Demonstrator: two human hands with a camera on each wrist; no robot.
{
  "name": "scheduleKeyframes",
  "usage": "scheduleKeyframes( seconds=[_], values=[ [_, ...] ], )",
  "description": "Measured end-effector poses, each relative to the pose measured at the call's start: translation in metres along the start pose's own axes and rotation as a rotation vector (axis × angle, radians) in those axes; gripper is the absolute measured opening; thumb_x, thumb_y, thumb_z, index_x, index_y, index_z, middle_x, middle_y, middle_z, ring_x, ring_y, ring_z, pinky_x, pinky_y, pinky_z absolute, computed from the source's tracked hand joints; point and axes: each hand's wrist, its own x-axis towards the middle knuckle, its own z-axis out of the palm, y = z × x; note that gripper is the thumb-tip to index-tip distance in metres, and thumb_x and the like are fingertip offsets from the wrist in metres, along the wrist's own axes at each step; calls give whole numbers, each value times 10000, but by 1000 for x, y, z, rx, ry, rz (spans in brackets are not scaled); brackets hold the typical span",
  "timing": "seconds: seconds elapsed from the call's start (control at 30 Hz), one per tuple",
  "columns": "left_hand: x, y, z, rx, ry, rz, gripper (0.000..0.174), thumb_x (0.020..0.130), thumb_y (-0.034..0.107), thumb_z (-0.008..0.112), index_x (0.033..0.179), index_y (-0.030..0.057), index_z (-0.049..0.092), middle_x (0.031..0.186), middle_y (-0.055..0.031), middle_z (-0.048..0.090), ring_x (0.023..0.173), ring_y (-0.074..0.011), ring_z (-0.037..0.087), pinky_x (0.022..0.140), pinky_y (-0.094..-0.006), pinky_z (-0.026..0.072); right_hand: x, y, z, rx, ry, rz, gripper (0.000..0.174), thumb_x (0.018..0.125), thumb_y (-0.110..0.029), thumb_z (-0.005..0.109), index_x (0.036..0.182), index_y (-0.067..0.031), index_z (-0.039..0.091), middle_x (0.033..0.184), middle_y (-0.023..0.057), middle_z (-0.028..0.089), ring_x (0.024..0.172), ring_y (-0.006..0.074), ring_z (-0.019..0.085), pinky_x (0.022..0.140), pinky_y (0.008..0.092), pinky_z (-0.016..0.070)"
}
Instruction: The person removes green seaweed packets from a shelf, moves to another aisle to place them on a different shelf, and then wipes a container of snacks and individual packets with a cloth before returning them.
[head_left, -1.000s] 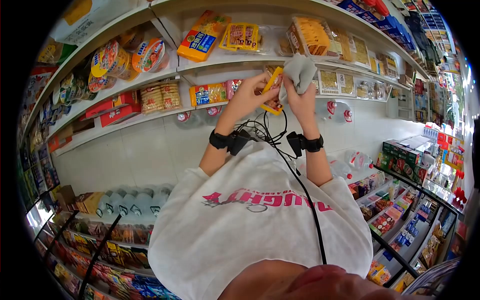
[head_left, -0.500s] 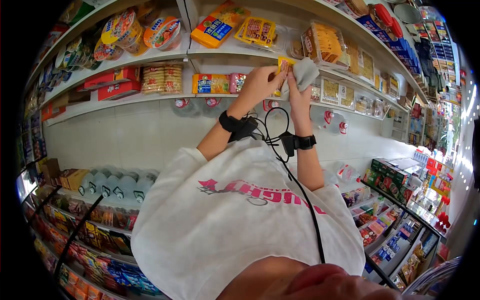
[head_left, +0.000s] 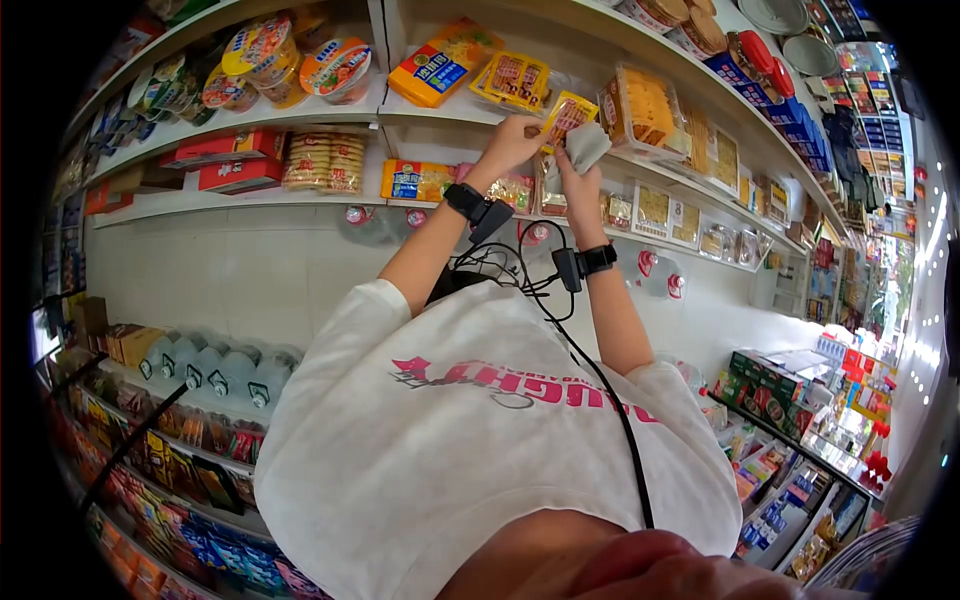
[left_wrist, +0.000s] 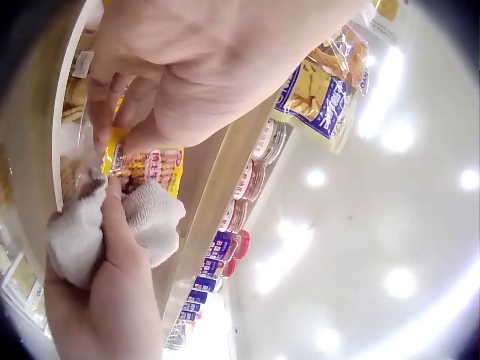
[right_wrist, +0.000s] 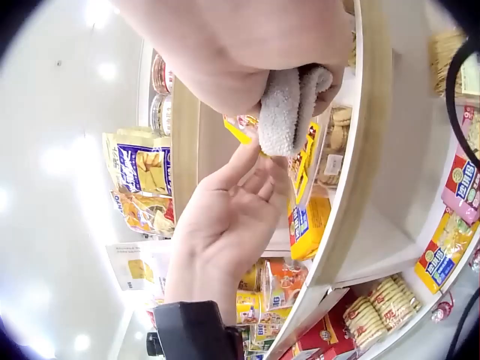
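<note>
A yellow-edged snack packet (head_left: 569,117) is held up in front of the upper shelf. The left hand (head_left: 512,143) pinches its left edge between thumb and fingers. Beside it, the right hand (head_left: 579,180) grips a grey cloth (head_left: 586,148) at the packet's lower right side. In the left wrist view the cloth (left_wrist: 154,221) bunches over the right thumb (left_wrist: 120,225), and part of the packet (left_wrist: 154,166) shows behind it. From the right wrist, the folded cloth (right_wrist: 283,112) covers most of the packet, with the left hand (right_wrist: 232,214) touching its end.
Similar yellow packets (head_left: 513,80) lie on the upper shelf beside an orange package (head_left: 443,62). A clear box of biscuits (head_left: 645,105) stands to the right, instant noodle bowls (head_left: 262,55) to the left. Below are a shelf with red boxes (head_left: 236,175) and water bottles (head_left: 660,272).
The packet has turned so its printed face shows, and both hands have moved a little left with it. The head view has shifted slightly.
</note>
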Motion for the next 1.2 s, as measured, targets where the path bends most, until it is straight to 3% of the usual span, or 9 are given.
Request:
scheduleKeyframes(
  seconds=[0.07, 0.17, 0.3, 0.43, 0.7, 0.83, 0.97, 1.03, 1.2],
  values=[
    [6, 17, -1, 103, 75, 28, 247, 880, 127, 707, 1030, -70, 702, 876, -104, 740, 748, -138, 689, 662, -293, 546, 16, 13, 0, -156, 75, -79, 366, 913, -174, 688, 1177, 63, 596, 1050, 150, 681, 910, 234, 660, 809, 353, 512],
    [39, -10, 3, 168, 132, -27, 211, 819, 107, 726, 980, -29, 725, 850, -168, 740, 774, -240, 723, 701, -337, 551, 25, 17, 5, -365, 279, -635, 409, 898, -102, 651, 1253, 67, 537, 1228, 232, 610, 1076, 355, 617, 927, 397, 470],
    [64, -5, 13, 250, 324, 53, 183, 790, 57, 756, 925, -61, 724, 797, -199, 720, 743, -276, 721, 684, -355, 557, 51, 27, -2, -613, -38, -759, 513, 834, -2, 611, 1327, 64, 485, 1364, 284, 507, 1246, 450, 499, 1056, 443, 413],
    [82, -14, 20, 372, 328, 13, 245, 824, 109, 765, 980, -72, 710, 831, -216, 727, 746, -264, 725, 678, -341, 556, 77, 48, -4, -603, -182, -702, 541, 839, -2, 589, 1360, 51, 454, 1318, 278, 524, 1273, 469, 463, 1085, 443, 380],
    [72, -8, 24, 864, 378, 301, 200, 851, 104, 693, 992, -28, 640, 989, -250, 639, 919, -420, 632, 800, -512, 503, 64, 31, -31, -492, -256, -646, 528, 803, -49, 643, 1303, 56, 509, 1325, 287, 526, 1251, 461, 496, 1052, 468, 418],
    [75, 14, 34, 753, 382, 283, 204, 900, 149, 673, 992, -31, 696, 976, -219, 633, 888, -403, 627, 808, -482, 501, 18, -38, -93, -180, -292, -490, 468, 835, -110, 660, 1253, 61, 541, 1196, 269, 599, 1122, 442, 571, 970, 449, 461],
    [80, 68, 79, 625, 251, 288, 184, 915, 132, 672, 958, -44, 703, 866, -183, 655, 742, -260, 650, 665, -346, 503, 51, -11, -171, -247, 93, -258, 361, 889, -182, 642, 1181, 24, 595, 1025, 237, 653, 994, 423, 620, 868, 428, 496],
    [77, 90, 111, 584, 159, 365, 192, 906, 132, 674, 974, -43, 716, 893, -201, 663, 797, -298, 667, 699, -374, 517, 56, -61, -195, 51, 128, -313, 341, 910, -251, 627, 1126, 13, 631, 936, 231, 668, 911, 420, 642, 816, 446, 506],
    [103, 93, 158, 772, -38, 533, 158, 830, 99, 693, 908, -35, 722, 931, -202, 673, 866, -379, 653, 768, -446, 526, 113, -48, -208, -490, 96, -615, 329, 891, -268, 598, 1049, 15, 655, 915, 244, 675, 891, 417, 652, 852, 496, 497]
  ],
)
